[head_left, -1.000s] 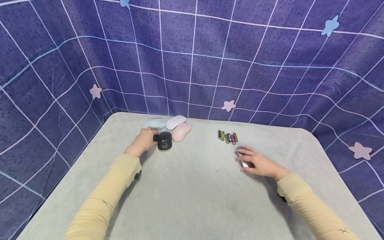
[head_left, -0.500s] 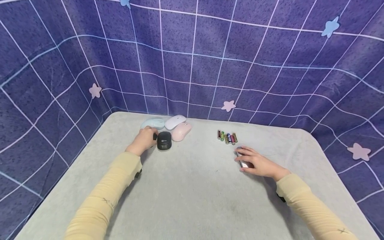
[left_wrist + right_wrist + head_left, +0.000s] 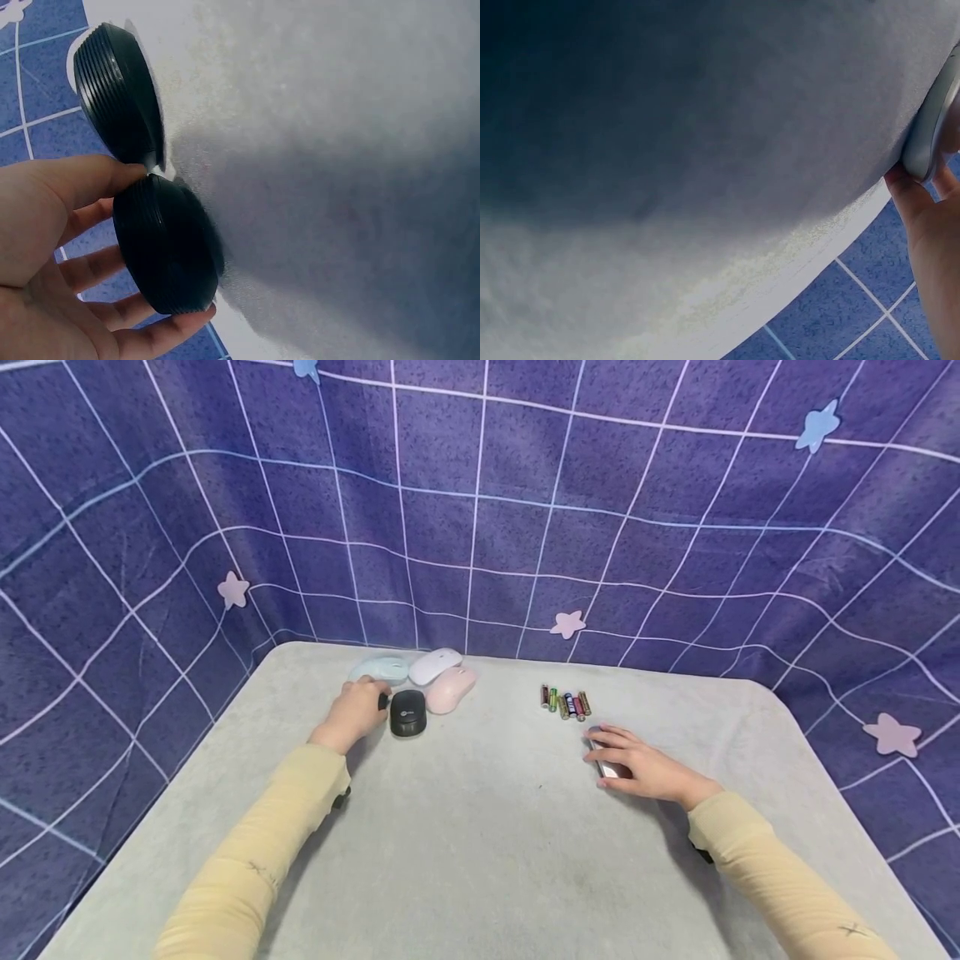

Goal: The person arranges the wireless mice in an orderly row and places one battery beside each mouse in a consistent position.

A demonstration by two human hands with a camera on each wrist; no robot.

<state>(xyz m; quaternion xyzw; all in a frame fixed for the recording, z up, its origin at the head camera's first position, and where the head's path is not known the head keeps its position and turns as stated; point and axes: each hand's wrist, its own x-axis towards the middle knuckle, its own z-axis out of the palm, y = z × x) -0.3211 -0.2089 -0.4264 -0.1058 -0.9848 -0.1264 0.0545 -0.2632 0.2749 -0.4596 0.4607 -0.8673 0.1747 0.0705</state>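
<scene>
Fingers [image 3: 94, 268] of the left hand [image 3: 358, 708] pinch a black mouse [image 3: 169, 247] at the far left of the worktop [image 3: 480, 860], with a second black mouse [image 3: 408, 713] just beside it. Close by, grouped together, lie a pale blue mouse [image 3: 387, 670], a white mouse [image 3: 435, 666] and a pink mouse [image 3: 450, 688]. Well apart, the right hand [image 3: 648, 767] grips a silver mouse [image 3: 928, 139], thumb at its near end, fingers bent across it. Small batteries [image 3: 570, 705] lie side by side just beyond that hand.
</scene>
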